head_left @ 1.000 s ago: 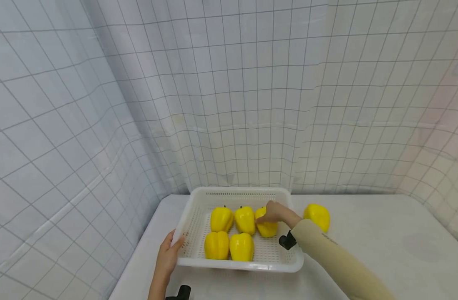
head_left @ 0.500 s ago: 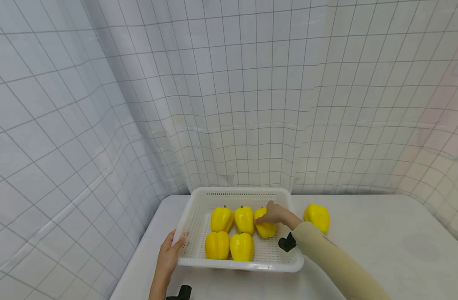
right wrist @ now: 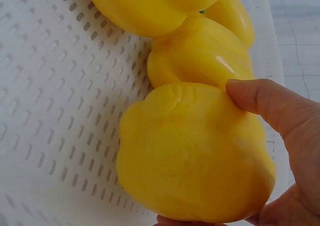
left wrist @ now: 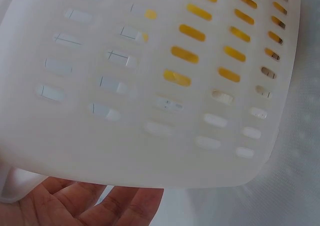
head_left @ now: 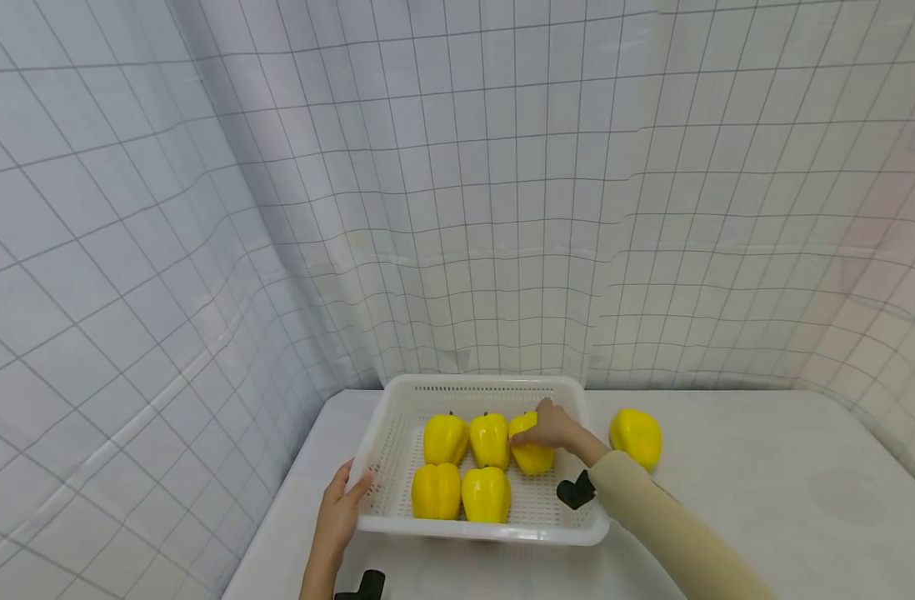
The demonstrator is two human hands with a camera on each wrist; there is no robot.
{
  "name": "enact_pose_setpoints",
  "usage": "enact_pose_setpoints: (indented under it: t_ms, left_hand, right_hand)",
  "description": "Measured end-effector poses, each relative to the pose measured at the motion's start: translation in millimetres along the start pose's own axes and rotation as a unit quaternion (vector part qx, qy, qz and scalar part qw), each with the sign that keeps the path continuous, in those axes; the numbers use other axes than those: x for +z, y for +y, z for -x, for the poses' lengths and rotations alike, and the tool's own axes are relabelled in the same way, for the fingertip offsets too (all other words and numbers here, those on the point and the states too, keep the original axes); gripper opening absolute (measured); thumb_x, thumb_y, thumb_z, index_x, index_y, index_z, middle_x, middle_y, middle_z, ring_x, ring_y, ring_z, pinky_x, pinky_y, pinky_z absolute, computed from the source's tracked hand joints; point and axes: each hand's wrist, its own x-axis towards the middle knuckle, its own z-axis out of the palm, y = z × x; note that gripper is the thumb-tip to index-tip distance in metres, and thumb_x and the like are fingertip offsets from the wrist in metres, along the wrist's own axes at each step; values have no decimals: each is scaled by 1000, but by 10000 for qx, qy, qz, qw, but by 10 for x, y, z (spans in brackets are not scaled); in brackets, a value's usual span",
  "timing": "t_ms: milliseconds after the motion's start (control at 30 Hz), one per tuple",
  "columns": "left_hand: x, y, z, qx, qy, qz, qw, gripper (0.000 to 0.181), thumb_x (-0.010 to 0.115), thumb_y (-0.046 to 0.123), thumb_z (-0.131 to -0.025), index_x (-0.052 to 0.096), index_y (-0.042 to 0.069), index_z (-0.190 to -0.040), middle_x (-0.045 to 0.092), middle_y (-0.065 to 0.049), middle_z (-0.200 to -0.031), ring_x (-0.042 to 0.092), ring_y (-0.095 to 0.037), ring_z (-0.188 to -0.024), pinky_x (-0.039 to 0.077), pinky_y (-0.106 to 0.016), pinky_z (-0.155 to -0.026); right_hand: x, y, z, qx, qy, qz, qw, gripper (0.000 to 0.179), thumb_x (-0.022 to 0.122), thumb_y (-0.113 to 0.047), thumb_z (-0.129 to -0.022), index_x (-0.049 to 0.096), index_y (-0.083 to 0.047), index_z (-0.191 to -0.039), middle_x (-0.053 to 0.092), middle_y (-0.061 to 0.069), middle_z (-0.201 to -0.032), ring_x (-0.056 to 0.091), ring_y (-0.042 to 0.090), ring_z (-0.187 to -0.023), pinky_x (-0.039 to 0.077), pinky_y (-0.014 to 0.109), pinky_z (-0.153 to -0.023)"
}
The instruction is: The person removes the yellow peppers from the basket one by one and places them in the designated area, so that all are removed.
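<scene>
A white perforated plastic basket [head_left: 483, 382] stands on the table with several yellow bell peppers in it. My left hand [head_left: 336, 518] holds its left side, thumb at the rim; in the left wrist view the fingers [left wrist: 122, 206] lie under the basket's edge. At the back row's right end, my right hand [head_left: 551, 425] grips a yellow bell pepper [head_left: 533, 459] inside the basket. From the right wrist, thumb and fingers show on opposite sides of that pepper [right wrist: 192, 156], which sits against a neighbouring pepper [right wrist: 200, 55].
Another yellow bell pepper [head_left: 636, 438] lies on the white table [head_left: 765, 492], outside the basket to the right and beyond the right sleeve. White gridded curtains [head_left: 487, 208] hang behind the table and along its left and right sides.
</scene>
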Motion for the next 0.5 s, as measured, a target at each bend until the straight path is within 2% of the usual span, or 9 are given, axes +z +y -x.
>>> enact_pose_setpoints:
  t_ms: [333, 500]
  left_hand:
    - [-12, 15, 10, -8, -86, 51, 9999, 46, 49, 18, -99, 39, -6, -138, 53, -25, -126, 54, -31, -105, 40, -40, -82]
    - [-18, 24, 16, -17, -134, 96, 9999, 48, 49, 20, -100, 38, -5, -139, 52, -25, -127, 53, -32, -107, 40, -43, -84]
  right_hand:
    - [-2, 2, 20, -145, 412, -410, 9982, 80, 80, -34, -73, 37, 11, -122, 51, 16, -100, 52, 27, -88, 45, 44, -83]
    - [-15, -24, 49, -173, 556, -500, 9971, 83, 79, -36, -73, 36, 13, -124, 51, 19, -104, 52, 28, -90, 46, 45, -83]
